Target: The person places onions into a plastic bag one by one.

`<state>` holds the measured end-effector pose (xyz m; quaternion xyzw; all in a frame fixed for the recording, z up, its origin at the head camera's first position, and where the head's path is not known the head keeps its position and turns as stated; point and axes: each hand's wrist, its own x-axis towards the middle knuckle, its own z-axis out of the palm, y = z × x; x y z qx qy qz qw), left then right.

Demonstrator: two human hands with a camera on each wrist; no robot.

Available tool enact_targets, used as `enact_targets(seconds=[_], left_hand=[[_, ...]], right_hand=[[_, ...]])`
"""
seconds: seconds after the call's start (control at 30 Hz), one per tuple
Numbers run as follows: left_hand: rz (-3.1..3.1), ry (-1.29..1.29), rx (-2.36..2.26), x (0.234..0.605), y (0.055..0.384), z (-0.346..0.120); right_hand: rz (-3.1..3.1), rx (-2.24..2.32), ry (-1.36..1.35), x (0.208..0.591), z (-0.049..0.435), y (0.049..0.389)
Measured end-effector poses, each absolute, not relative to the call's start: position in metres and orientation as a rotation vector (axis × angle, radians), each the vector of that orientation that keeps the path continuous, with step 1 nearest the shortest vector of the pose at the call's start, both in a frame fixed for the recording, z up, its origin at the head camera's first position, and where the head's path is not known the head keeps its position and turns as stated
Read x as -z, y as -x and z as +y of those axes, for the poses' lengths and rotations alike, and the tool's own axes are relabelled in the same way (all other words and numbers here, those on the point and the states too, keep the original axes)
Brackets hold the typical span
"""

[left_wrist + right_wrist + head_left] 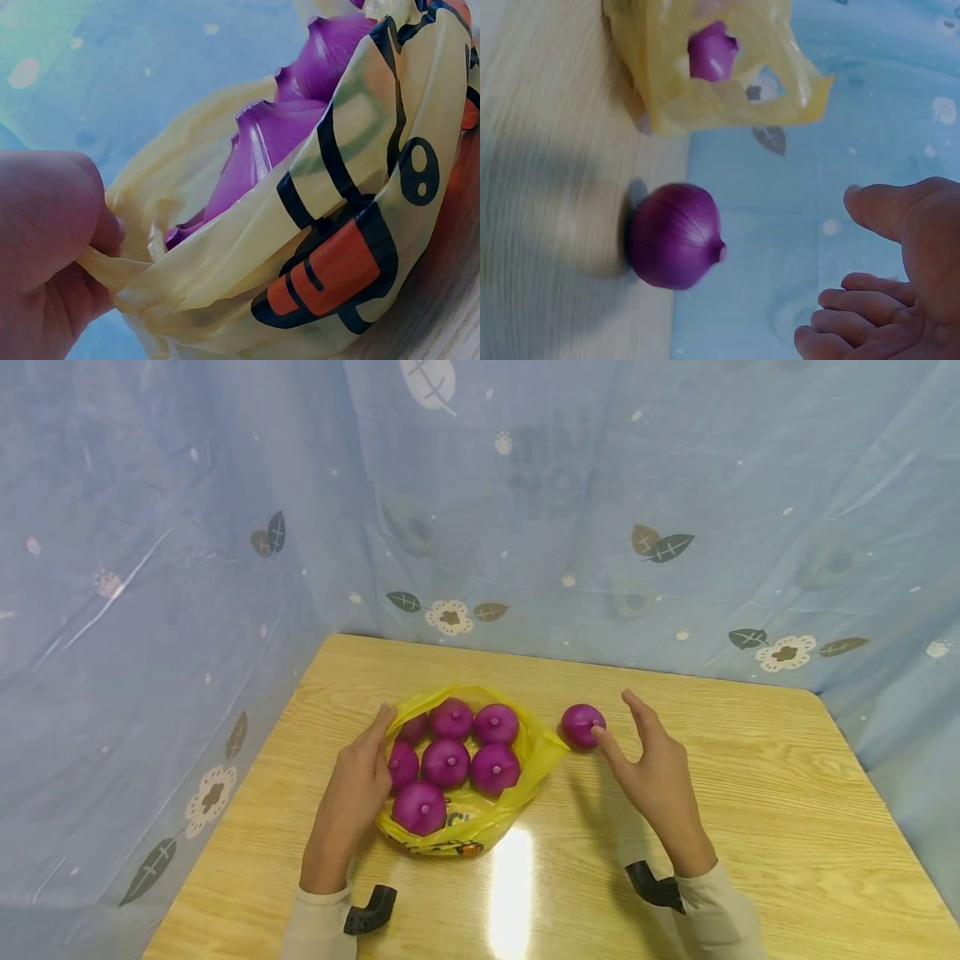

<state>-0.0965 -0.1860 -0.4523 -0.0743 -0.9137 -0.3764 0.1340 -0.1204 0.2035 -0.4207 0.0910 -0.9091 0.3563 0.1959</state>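
Observation:
A yellow plastic bag (pixel 542 758) stands with its mouth spread on the table, and several purple onions (pixel 446 763) sit inside it. My left hand (pixel 358 777) pinches the bag's left rim between thumb and fingers; the left wrist view shows the plastic (pixel 127 274) gathered there. To the right of the bag, a single onion (pixel 676 236) rests on the table. My right hand (pixel 660 781) hovers close beside that onion, thumb and fingers spread apart with nothing held. In the right wrist view, the palm and fingers of the right hand (pixel 889 281) face the onion across a gap.
The wooden table (pixel 757 793) reaches back to a blue patterned curtain (pixel 540 510) that hangs behind it and along both sides. A black curved piece (pixel 371 910) is worn at the left wrist, and a similar piece (pixel 654 887) at the right.

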Motion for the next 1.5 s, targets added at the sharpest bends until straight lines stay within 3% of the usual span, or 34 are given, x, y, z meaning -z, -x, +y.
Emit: enact_targets(seconds=[0.27, 0.87, 1.5], left_hand=[[-2.658, 0.197, 1.087, 0.453, 0.096, -0.189], [-2.66, 0.216, 1.105, 0.453, 0.097, -0.185], [-2.642, 0.222, 1.136, 0.454, 0.095, -0.184]], right_hand=[[-2.609, -0.976, -0.23, 0.419, 0.211, 0.122], [-2.853, -0.986, -0.174, 0.459, 0.214, 0.149], [-2.859, -0.972, -0.207, 0.463, 0.199, 0.163]])
